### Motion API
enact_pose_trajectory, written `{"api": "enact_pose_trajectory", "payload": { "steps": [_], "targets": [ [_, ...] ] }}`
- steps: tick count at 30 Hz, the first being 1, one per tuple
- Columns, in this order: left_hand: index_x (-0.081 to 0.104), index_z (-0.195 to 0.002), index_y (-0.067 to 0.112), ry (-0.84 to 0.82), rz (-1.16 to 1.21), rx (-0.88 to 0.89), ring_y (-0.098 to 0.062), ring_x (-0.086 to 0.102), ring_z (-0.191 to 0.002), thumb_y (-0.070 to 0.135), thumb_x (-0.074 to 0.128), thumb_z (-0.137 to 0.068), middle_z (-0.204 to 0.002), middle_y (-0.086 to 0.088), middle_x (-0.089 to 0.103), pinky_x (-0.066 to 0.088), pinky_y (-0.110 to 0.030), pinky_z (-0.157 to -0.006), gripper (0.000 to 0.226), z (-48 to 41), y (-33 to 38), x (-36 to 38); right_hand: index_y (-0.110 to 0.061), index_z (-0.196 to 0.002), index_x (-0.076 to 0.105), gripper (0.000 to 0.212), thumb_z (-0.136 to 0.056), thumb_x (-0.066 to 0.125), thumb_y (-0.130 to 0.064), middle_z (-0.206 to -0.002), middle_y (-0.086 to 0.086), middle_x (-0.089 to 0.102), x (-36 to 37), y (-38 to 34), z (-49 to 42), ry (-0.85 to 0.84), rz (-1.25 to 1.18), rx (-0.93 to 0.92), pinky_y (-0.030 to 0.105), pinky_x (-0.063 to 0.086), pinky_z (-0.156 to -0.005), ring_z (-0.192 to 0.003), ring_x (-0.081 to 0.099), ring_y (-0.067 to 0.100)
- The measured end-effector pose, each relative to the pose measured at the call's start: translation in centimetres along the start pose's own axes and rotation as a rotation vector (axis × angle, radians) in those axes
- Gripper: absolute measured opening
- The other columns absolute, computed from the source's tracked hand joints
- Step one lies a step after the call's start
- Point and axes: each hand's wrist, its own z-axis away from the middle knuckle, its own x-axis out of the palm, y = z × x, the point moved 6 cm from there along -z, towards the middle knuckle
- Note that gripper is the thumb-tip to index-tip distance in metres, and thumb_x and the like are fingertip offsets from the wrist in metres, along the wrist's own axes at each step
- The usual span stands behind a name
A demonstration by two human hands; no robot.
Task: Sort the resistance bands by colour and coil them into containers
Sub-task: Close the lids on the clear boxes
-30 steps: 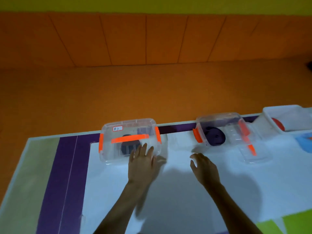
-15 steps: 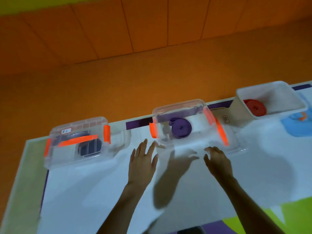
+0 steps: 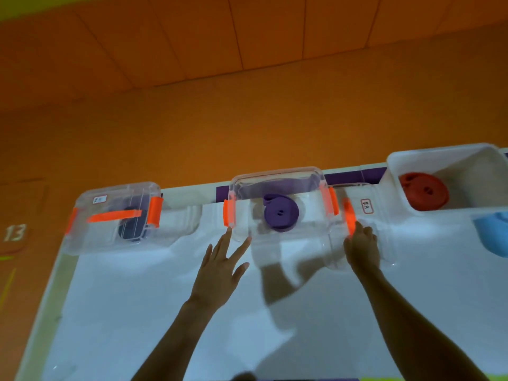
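While the left hand [image 3: 221, 266] lies open over the white surface [image 3: 137, 312], fingers straight and spread, its fingertips reach the near left corner of an uncovered clear plastic box with orange side latches [image 3: 275, 174]. Inside that box, beyond and between the two hands, sits a coiled purple resistance band [image 3: 281, 215]. The right hand [image 3: 362, 250] rests on a clear plastic lid [image 3: 384, 243] lying flat just right of the box, fingertips at the lid's orange handle strip [image 3: 349, 218]. Blur hides whether it grips the lid or only touches it. Well left of the left hand stands a lidded clear box with orange latches [image 3: 90, 237], with a dark coiled band [image 3: 130, 226] inside. Beyond and right of the right hand, an open white tub [image 3: 445, 158] holds a coiled red band [image 3: 424, 191]. A blue shape [image 3: 492, 232] shows further right.
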Motion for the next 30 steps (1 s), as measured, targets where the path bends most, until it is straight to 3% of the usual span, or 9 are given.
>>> {"api": "enact_pose_trajectory", "payload": {
  "steps": [2, 5, 7, 10, 14, 22, 25, 30],
  "targets": [
    [0.006, -0.165, 0.049, 0.008, 0.000, -0.007, -0.023, 0.025, -0.161, 0.052, 0.042, -0.109, -0.176, 0.000, -0.012, 0.002, -0.039, -0.127, 0.067, 0.1, -0.1, 0.4, 0.005, -0.146, 0.047, 0.043, -0.104, 0.054, -0.007, -0.141, 0.031, 0.047, 0.3, 0.2, -0.6, 0.024, 0.050, 0.013, 0.061, 0.051, -0.099, -0.126, 0.050, 0.050],
    [-0.005, -0.163, 0.053, 0.026, -0.024, -0.012, -0.020, 0.030, -0.160, 0.054, 0.039, -0.109, -0.174, 0.002, -0.021, 0.002, -0.038, -0.126, 0.069, 0.2, -0.4, 1.0, 0.013, -0.137, 0.050, 0.036, -0.103, 0.047, 0.002, -0.145, 0.036, 0.044, 0.7, 0.3, -1.5, 0.047, 0.066, 0.069, 0.061, 0.050, -0.096, -0.125, 0.049, 0.054],
    [-0.007, -0.163, 0.054, 0.037, -0.017, -0.008, -0.020, 0.035, -0.157, 0.054, 0.040, -0.110, -0.175, 0.003, -0.022, 0.003, -0.038, -0.126, 0.071, 0.1, -0.7, 1.4, 0.015, -0.131, 0.051, 0.037, -0.098, 0.057, 0.001, -0.138, 0.038, 0.049, 1.0, 0.2, -2.4, 0.040, 0.034, 0.097, 0.060, 0.051, -0.097, -0.123, 0.053, 0.055],
    [-0.003, -0.164, 0.053, 0.071, 0.010, 0.011, -0.022, 0.039, -0.155, 0.051, 0.044, -0.110, -0.176, 0.002, -0.018, 0.008, -0.039, -0.127, 0.071, 0.1, -0.9, 1.7, 0.012, -0.123, 0.056, 0.049, -0.084, 0.078, -0.009, -0.121, 0.033, 0.063, 0.9, 0.4, -3.2, 0.017, -0.036, 0.151, 0.052, 0.057, -0.093, -0.112, 0.064, 0.051],
    [0.008, -0.165, 0.049, 0.106, 0.019, 0.032, -0.025, 0.045, -0.152, 0.046, 0.047, -0.110, -0.178, 0.000, -0.007, 0.015, -0.044, -0.129, 0.067, 0.1, -1.1, 1.4, 0.006, -0.116, 0.065, 0.047, -0.080, 0.081, -0.019, -0.113, 0.027, 0.069, 0.6, 2.1, -0.6, 0.003, -0.093, 0.233, 0.046, 0.058, -0.090, -0.107, 0.070, 0.046],
    [-0.001, -0.166, 0.048, 0.028, -0.024, 0.041, -0.030, 0.014, -0.164, 0.050, 0.038, -0.111, -0.177, -0.004, -0.010, 0.016, -0.051, -0.130, 0.067, -0.1, -1.2, 0.9, -0.001, -0.104, 0.071, 0.043, -0.075, 0.089, -0.027, -0.099, 0.021, 0.075, -0.1, 5.9, 11.2, 0.019, -0.166, 0.330, 0.036, 0.053, -0.079, -0.095, 0.073, 0.038],
    [-0.005, -0.165, 0.049, 0.010, -0.065, 0.045, -0.032, 0.011, -0.164, 0.051, 0.035, -0.111, -0.177, -0.004, -0.013, 0.016, -0.054, -0.130, 0.067, -0.4, -1.3, 0.8, -0.004, -0.105, 0.069, 0.042, -0.072, 0.088, -0.020, -0.101, 0.020, 0.074, -0.9, 6.2, 15.5, 0.096, -0.191, 0.327, 0.035, 0.046, -0.077, -0.097, 0.071, 0.038],
    [-0.006, -0.166, 0.047, -0.014, -0.073, 0.059, -0.034, 0.014, -0.163, 0.050, 0.037, -0.112, -0.177, -0.006, -0.014, 0.019, -0.056, -0.128, 0.069, -0.3, -1.4, 0.8, -0.006, -0.112, 0.067, 0.046, -0.072, 0.087, -0.016, -0.097, 0.015, 0.074, -3.4, 4.5, 18.5, 0.179, -0.209, 0.249, 0.038, 0.050, -0.082, -0.100, 0.070, 0.038]
  ]
}}
